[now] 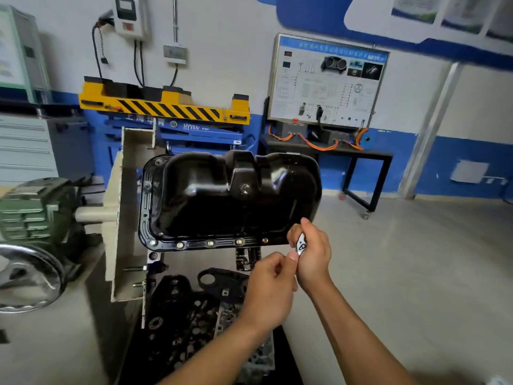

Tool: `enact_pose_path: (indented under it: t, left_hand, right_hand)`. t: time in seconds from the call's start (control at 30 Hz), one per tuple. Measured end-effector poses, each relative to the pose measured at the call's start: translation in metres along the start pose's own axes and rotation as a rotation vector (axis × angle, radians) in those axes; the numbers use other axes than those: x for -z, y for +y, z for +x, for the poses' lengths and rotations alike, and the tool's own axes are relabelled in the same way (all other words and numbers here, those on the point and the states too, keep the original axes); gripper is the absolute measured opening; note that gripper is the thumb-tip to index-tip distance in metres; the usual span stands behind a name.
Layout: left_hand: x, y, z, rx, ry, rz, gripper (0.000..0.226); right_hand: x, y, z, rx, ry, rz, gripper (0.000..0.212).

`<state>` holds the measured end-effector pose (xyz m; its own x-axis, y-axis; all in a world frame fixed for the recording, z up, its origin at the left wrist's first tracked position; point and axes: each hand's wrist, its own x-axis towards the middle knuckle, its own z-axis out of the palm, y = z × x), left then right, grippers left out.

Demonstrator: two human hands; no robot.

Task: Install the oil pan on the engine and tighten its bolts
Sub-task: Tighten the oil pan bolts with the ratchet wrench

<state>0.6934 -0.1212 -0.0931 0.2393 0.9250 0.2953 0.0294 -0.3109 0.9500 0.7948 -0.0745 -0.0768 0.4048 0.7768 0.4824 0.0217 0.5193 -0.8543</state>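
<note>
At the pan (222,195) corner, my left grip (269,290) and right grip (315,252) hold a tool (302,243); I think the next bolt (265,240) needs tightening.

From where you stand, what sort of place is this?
Probably an automotive training workshop. An engine sits on a stand with a black oil pan on top, and a teaching board with a wiring diagram and a yellow-and-black striped lift stand behind.
</note>
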Motion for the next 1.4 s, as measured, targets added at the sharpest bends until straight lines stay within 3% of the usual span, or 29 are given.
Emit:
enact_pose_path:
  t: [0.1, 0.23, 0.4, 0.47, 0.57, 0.7, 0.83, 0.97, 1.1, 1.27, 1.4]
  left_hand:
    - [0.004, 0.0, 0.004, -0.051, -0.014, 0.081, 0.044]
    - [0.038, 0.029, 0.041, -0.339, -0.11, 0.63, 0.046]
    - [0.056, 0.09, 0.094, -0.651, -0.449, 1.076, 0.047]
    - [0.055, 0.093, 0.099, -0.684, -0.479, 1.128, 0.046]
    - [0.048, 0.072, 0.082, -0.48, -0.401, 0.933, 0.045]
    - [0.012, 0.029, 0.025, 0.118, -0.265, 0.117, 0.045]
    - [-0.011, 0.019, 0.008, 0.229, -0.147, -0.098, 0.042]
    - [-0.017, 0.028, 0.022, 0.348, -0.138, -0.305, 0.028]
    - [-0.033, 0.026, 0.032, 0.591, -0.167, -0.595, 0.026]
    - [-0.058, 0.018, 0.053, 0.827, -0.039, -0.818, 0.039]
    - [-0.066, 0.013, 0.068, 0.84, -0.141, -0.765, 0.034]
  right_hand:
    - [0.007, 0.006, -0.001, 0.004, -0.015, 0.054, 0.041]
    - [0.015, 0.005, 0.01, -0.018, -0.085, 0.097, 0.038]
    - [0.021, 0.002, 0.02, -0.038, -0.111, 0.091, 0.033]
    - [0.023, 0.002, 0.02, -0.049, -0.128, 0.089, 0.03]
    - [0.025, 0.002, 0.02, -0.04, -0.127, 0.084, 0.036]
    - [0.014, 0.004, 0.01, -0.002, -0.079, 0.104, 0.044]
    - [0.015, -0.005, 0.006, -0.054, 0.005, 0.058, 0.048]
    - [0.031, -0.035, 0.013, -0.048, 0.01, -0.418, 0.047]
    - [0.047, -0.057, 0.009, -0.196, -0.136, -0.764, 0.052]
    - [0.058, -0.067, 0.007, -0.264, -0.149, -0.899, 0.044]
    - [0.066, -0.065, 0.017, -0.386, -0.096, -0.782, 0.038]
